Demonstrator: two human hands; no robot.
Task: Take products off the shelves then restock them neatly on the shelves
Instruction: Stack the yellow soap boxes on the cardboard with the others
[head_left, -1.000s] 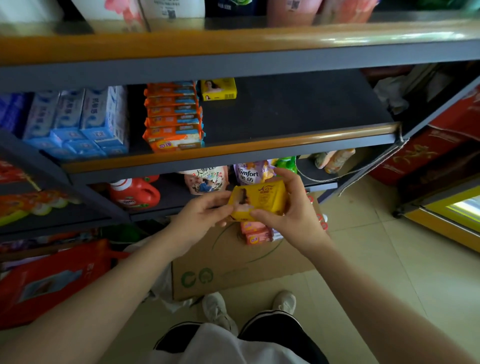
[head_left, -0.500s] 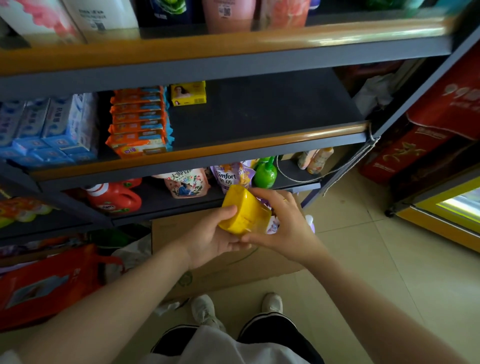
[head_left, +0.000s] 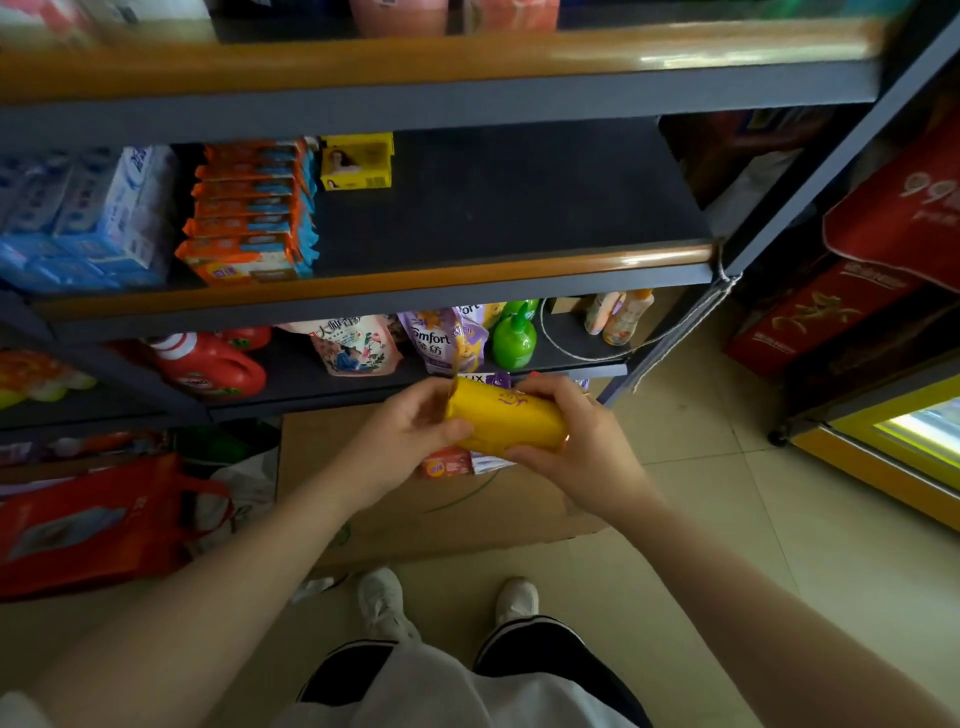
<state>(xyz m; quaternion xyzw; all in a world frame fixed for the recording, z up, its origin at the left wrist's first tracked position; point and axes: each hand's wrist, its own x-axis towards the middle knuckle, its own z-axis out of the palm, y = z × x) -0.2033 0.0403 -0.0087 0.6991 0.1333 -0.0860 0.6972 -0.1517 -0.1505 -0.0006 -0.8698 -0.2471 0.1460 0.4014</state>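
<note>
Yellow packet (head_left: 506, 422) gripped from both ends, left hand (head_left: 410, 435) and right hand (head_left: 574, 441) with fingers curled round it, held in front of the lower shelf (head_left: 332, 382) and above a cardboard box (head_left: 415, 512); one yellow box (head_left: 356, 161) behind stacked orange packs (head_left: 249, 213) on the middle shelf (head_left: 519, 208).
</note>
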